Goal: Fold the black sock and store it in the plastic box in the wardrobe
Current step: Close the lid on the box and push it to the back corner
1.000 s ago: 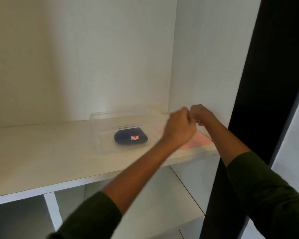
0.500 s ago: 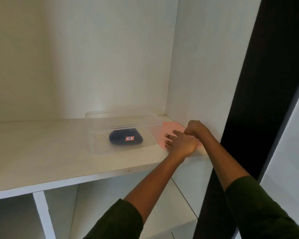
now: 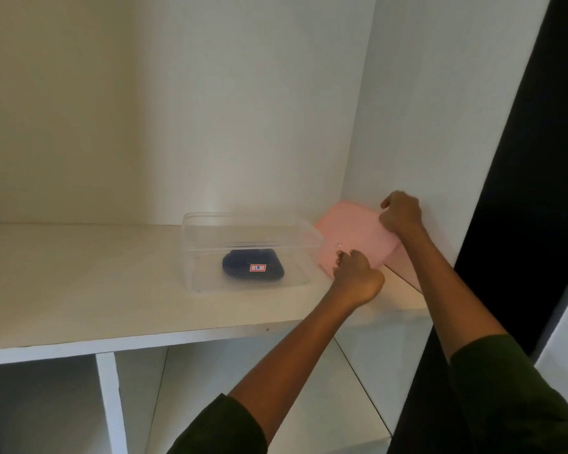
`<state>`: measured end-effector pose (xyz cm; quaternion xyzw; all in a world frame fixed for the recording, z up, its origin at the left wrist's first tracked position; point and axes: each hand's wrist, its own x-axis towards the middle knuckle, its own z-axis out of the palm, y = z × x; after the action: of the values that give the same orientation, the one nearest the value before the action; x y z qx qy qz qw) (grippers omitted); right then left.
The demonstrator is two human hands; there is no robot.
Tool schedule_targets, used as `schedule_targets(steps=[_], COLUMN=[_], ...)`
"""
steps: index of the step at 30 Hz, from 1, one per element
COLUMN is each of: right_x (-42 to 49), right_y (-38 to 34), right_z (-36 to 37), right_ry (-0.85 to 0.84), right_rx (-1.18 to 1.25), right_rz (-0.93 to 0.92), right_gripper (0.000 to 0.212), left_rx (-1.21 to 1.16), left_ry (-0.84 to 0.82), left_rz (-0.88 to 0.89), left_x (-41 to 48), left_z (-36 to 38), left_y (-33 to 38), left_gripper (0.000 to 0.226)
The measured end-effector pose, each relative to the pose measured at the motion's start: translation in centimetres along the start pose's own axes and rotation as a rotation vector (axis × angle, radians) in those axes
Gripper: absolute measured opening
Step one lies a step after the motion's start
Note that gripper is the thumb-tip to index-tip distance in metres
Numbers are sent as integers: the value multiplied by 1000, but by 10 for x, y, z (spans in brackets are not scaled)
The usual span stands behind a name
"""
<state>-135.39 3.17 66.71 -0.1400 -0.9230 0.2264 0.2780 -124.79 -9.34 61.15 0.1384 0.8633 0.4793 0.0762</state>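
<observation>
The folded black sock, with a small white label edged in red, lies on the bottom of the clear plastic box, which stands open on the white wardrobe shelf. Just right of the box a pink lid is tilted up off the shelf. My left hand grips the lid's near edge. My right hand grips its far right edge, close to the wardrobe's side wall.
The white side wall stands right behind the lid and my right hand. A dark door edge runs down the right. Below the shelf are lower compartments split by a white divider.
Both hands came down from above the shelf onto the pink lid, took hold of it, and have raised it off the shelf so that it tilts toward the box.
</observation>
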Motion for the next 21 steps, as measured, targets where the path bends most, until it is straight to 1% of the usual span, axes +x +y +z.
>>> schedule_targets(steps=[2, 4, 6, 8, 9, 11, 13, 14, 15, 16, 18, 19, 20, 21], right_x=[5, 9, 11, 12, 12, 13, 16, 17, 19, 21, 22, 23, 24, 24], right_y=[-16, -36, -59, -84, -96, -116, -130, -134, -137, -139, -143, -145, -145, -147], right_z=[-19, -36, -50, -62, -67, -74, -74, -71, -67, -61, -48, -41, -33, -25], right_ry=[158, 314, 441, 487, 475, 406, 299, 226, 134, 19, -222, -316, -389, -454], right_rx=[49, 61, 102, 180, 231, 343, 438, 483, 530, 583, 671, 688, 691, 694], right_rz=[-126, -290, -453, -638, -728, -820, -827, -807, -769, -724, -654, -633, -609, -586], right_gripper=[29, 26, 22, 19, 18, 14, 10, 9, 10, 12, 19, 23, 27, 29], left_rx=[-72, -139, -153, -145, -142, -133, -107, -91, -94, -135, -324, -407, -432, -425], left_ry=[108, 267, 442, 577, 628, 726, 809, 824, 807, 752, 584, 521, 501, 525], left_rz=[128, 245, 342, 375, 366, 299, 177, 109, 60, 33, 37, 40, 38, 25], left_x=[-10, -16, -17, -15, -13, -6, 1, 3, 4, 3, -2, -4, -5, -5], left_z=[-18, -44, -76, -111, -130, -168, -204, -219, -231, -242, -255, -260, -262, -264], left_y=[9, 21, 31, 37, 37, 29, 11, -1, -13, -24, -39, -46, -50, -55], left_gripper=[57, 56, 51, 49, 48, 49, 52, 55, 58, 61, 62, 60, 57, 54])
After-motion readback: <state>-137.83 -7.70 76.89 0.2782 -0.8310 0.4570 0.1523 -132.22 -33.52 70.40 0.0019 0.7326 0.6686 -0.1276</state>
